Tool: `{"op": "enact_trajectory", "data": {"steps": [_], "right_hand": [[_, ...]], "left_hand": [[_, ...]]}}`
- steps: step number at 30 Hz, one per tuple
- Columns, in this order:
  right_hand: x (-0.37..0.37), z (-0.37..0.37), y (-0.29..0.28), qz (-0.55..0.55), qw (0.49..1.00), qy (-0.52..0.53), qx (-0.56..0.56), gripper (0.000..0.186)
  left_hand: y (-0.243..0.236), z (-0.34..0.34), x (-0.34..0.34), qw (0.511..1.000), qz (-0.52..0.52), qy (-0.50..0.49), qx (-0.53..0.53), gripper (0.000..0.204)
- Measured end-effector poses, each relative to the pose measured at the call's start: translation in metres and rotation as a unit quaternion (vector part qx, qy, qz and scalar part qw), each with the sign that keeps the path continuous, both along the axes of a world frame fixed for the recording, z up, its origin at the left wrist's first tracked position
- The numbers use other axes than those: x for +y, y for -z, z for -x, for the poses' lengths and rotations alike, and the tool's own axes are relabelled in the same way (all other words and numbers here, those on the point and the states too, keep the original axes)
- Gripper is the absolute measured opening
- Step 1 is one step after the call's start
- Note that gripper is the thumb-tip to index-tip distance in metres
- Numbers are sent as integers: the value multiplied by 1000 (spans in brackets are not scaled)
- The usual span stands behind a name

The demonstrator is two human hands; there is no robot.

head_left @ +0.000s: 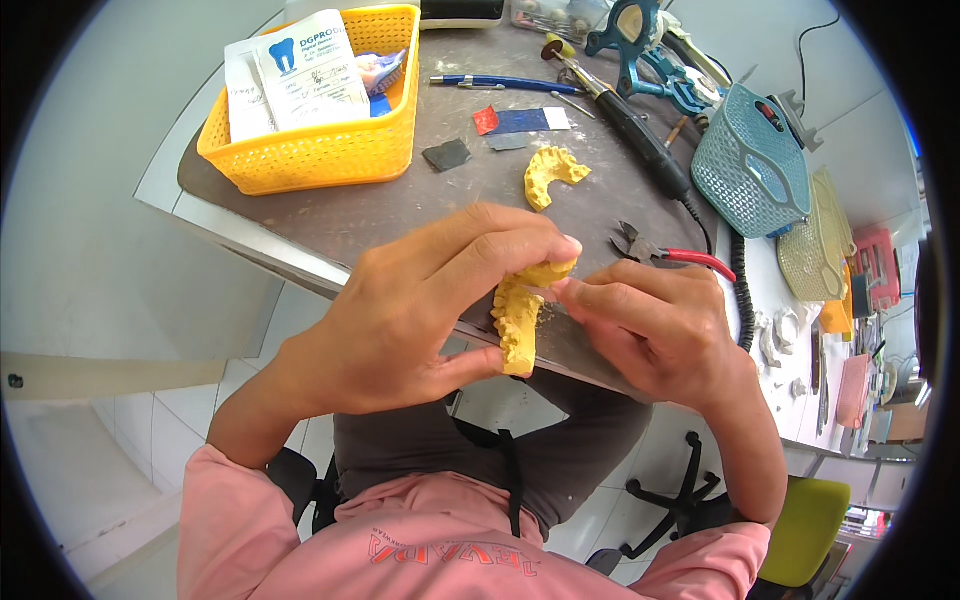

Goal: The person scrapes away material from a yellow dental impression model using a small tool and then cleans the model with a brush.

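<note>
Worktable [330, 225] surface was dark and dusted with pale powder. A yellow perforated basket [310, 170] holding papers [312, 80] stood at the far left; a dark handpiece [640, 140] and red-handled pliers [700, 259] lay to the right. A second cast [541, 172], yellow and arch-shaped, rested on the surface beyond the hands and apart from them.

The held cast [517, 325], also yellow, was positioned over the near edge of the worktable. Its long axis ran roughly away from the body, with the row of teeth along its left side, facing the palm.

Left hand [415, 305]: the grip was spread to the length of the cast and had firm hold of it, thumb against the near end, fingers over the far end.

Right hand [660, 320]: located directly right of the cast, its fingertips just beside the middle of the long axis. The fingers were curled, thumb and index tips close together. A thin pale edge appeared at the tips; whether they gripped it, or touched the cast, could not be determined.
</note>
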State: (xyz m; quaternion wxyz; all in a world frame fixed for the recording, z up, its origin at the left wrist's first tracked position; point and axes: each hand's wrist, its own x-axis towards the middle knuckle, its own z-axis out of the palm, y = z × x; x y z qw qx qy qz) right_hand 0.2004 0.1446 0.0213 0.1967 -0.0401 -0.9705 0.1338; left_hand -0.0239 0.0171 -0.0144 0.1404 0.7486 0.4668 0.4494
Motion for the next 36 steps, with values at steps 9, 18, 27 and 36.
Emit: {"op": "enact_trajectory", "data": {"steps": [9,18,27,36], "right_hand": [[9,3,-3,84,995,-35,-28,34],[12,4,-3,133,989,-52,-39,26],[-18,-14,-10,61,995,75,27,30],[-51,-13,1,171,977,125,42,31]], "left_hand": [[5,-1,2,997,-75,-9,27,73],[9,-4,-1,994,-100,-18,37,72],[14,-4,-1,992,-121,-22,33,70],[14,-7,-2,988,-150,-30,35,73]]}}
